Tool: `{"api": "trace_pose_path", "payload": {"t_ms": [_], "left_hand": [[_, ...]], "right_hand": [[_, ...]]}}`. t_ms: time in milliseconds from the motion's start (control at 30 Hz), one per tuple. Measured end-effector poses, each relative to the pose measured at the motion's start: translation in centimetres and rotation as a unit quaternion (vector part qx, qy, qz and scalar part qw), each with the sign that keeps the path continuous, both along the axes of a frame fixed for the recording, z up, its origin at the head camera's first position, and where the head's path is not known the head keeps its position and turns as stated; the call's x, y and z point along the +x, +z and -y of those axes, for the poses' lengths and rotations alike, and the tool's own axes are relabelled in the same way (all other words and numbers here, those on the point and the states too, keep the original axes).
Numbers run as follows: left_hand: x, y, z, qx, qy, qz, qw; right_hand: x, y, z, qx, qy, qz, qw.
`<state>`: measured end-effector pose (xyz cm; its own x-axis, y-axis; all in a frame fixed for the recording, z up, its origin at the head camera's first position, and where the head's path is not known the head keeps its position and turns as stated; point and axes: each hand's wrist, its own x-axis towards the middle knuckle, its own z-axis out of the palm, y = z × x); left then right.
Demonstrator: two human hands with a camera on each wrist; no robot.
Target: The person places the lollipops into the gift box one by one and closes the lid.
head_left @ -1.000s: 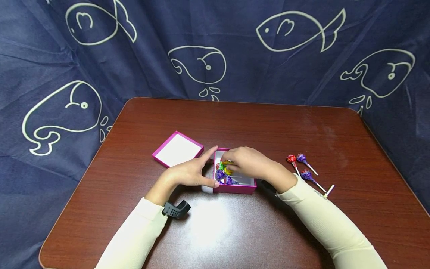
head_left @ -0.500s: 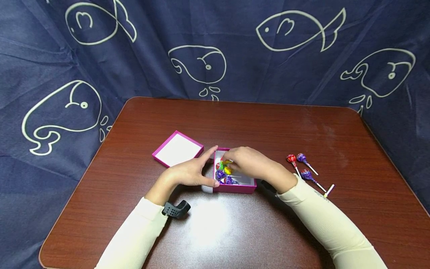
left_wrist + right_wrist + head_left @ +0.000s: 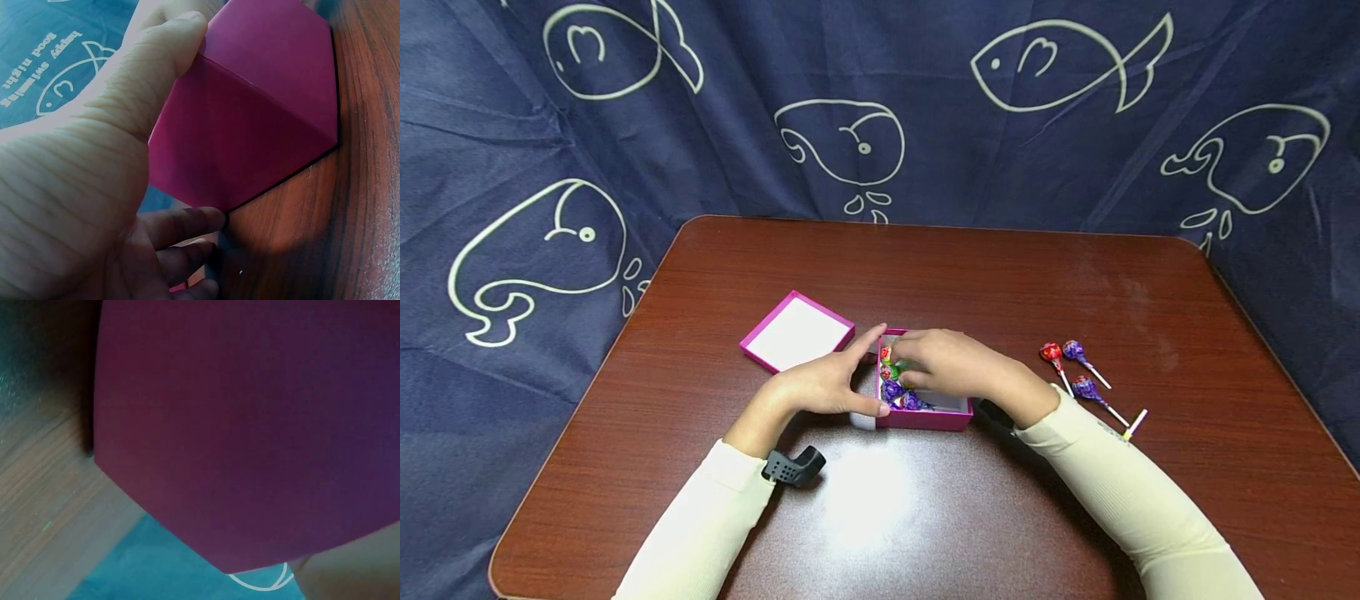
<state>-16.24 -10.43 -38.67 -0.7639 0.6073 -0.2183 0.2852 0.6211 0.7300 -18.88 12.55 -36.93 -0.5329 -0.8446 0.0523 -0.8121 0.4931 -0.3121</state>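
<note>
A pink box is being touched by an outspread left hand; lollipops inside are being partly covered by a right hand, its grip impossible to tell.

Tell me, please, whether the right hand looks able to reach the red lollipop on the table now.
Probably yes: the red lollipop's head lies uncovered beside the right sleeve, though the right hand would first need to leave the pink box and draw back.

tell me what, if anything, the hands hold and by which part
The left hand braces the open magenta rectangular box at its left end; whether the right hand, partly inside, holds anything cannot be told.
</note>
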Motion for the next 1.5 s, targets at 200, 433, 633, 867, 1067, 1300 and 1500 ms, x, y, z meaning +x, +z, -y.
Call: {"api": "trace_pose_path", "payload": {"t_ms": [200, 433, 633, 867, 1067, 1300, 1500], "left_hand": [[0.0, 0.1, -0.1, 0.005, -0.003, 0.0, 1.0], [-0.1, 0.3, 0.1, 0.009, -0.003, 0.002, 1.0], [-0.1, 0.1, 0.1, 0.011, -0.001, 0.008, 0.9999], [-0.1, 0.1, 0.1, 0.01, -0.003, 0.006, 0.9999], [-0.1, 0.3, 0.0, 0.011, -0.003, 0.008, 0.9999], [0.0, 0.3, 0.0, 0.014, 0.001, 0.009, 0.9999], [0.0, 0.1, 0.0, 0.007, 0.004, 0.011, 0.9999]], "right_hand": [[0.1, 0.1, -0.3, -0.005, -0.002, 0.005, 1.0], [0.3, 0.6, -1.0, 0.033, -0.029, 0.023, 0.9988], [0.5, 0.6, -0.6, 0.077, -0.027, 0.014, 0.9966], [0.4, 0.4, -0.6, 0.076, -0.02, 0.005, 0.9969], [0.4, 0.4, -0.5, 0.079, -0.019, 0.002, 0.9967], [0.4, 0.4, -0.3, 0.081, -0.025, 0.009, 0.9964], [0.5, 0.2, -0.2, 0.086, -0.022, 0.013, 0.9959]]}}
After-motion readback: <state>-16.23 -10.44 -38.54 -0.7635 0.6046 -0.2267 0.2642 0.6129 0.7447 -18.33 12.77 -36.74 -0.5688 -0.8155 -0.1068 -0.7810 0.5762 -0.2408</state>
